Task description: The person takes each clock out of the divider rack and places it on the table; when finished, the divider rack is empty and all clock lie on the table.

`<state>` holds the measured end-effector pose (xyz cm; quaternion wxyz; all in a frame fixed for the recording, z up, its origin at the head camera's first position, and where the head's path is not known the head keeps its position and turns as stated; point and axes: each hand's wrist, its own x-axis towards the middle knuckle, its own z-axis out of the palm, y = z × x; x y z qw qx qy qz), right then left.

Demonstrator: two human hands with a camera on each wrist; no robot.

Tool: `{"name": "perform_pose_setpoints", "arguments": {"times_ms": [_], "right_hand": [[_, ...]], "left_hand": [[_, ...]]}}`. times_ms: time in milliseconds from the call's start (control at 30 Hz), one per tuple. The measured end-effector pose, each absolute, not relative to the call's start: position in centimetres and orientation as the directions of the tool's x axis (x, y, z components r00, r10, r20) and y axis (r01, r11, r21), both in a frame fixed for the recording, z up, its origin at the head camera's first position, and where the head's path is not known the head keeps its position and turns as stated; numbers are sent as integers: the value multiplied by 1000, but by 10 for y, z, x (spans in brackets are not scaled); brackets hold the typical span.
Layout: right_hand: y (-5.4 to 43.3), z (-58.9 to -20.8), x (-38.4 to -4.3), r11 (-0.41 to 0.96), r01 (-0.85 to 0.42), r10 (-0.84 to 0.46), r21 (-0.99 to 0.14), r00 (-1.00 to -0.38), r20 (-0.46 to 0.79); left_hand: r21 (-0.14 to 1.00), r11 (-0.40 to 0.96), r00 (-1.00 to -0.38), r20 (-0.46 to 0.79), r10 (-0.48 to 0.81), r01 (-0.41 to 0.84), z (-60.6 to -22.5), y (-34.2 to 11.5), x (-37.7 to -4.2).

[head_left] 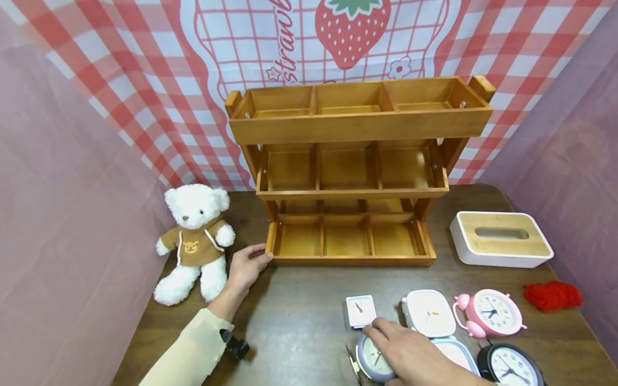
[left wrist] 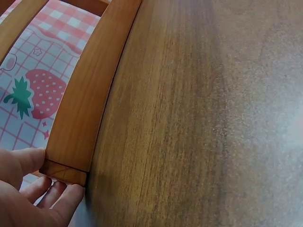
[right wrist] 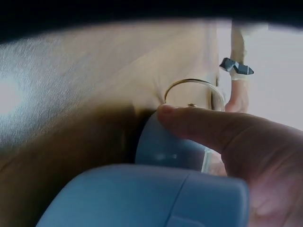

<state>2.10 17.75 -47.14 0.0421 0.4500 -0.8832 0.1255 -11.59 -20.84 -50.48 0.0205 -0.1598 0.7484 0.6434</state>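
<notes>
A three-tier wooden rack (head_left: 359, 126) with divided compartments stands against the backdrop. My left hand (head_left: 247, 267) holds the front left corner of its lowest tier. In the left wrist view, the thumb (left wrist: 31, 160) lies on one side of the wooden corner (left wrist: 64, 172) and the other fingers bend against its end. My right hand (head_left: 415, 351) grips a round grey-blue alarm clock (head_left: 374, 360) at the front; its thin metal handle (right wrist: 191, 81) shows in the right wrist view. A small white square clock (head_left: 361, 311) sits just behind this hand, and a white rounded clock (head_left: 428, 313) beside it.
To the right are a pink alarm clock (head_left: 494, 312), a black clock (head_left: 513, 367), a light-blue clock (head_left: 456, 354) partly behind my right forearm, red yarn (head_left: 552, 296) and a tissue box (head_left: 502, 238). A white teddy bear (head_left: 195, 236) sits left of the rack.
</notes>
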Motion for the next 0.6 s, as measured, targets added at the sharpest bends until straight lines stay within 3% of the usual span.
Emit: {"name": "perform_pose_setpoints", "arguments": {"times_ms": [200, 467, 600], "right_hand": [[178, -468, 19, 604, -770, -771, -205, -630, 92], [181, -465, 18, 567, -798, -795, -201, -595, 117], [186, -453, 17, 587, -776, -770, -232, -623, 136]], "left_hand": [[956, 127, -946, -232, -227, -265, -505, -205, -111], [956, 154, -950, -210, -231, -249, -501, -207, -103], [945, 236, -965, -182, -190, -225, -494, -208, -97]]}}
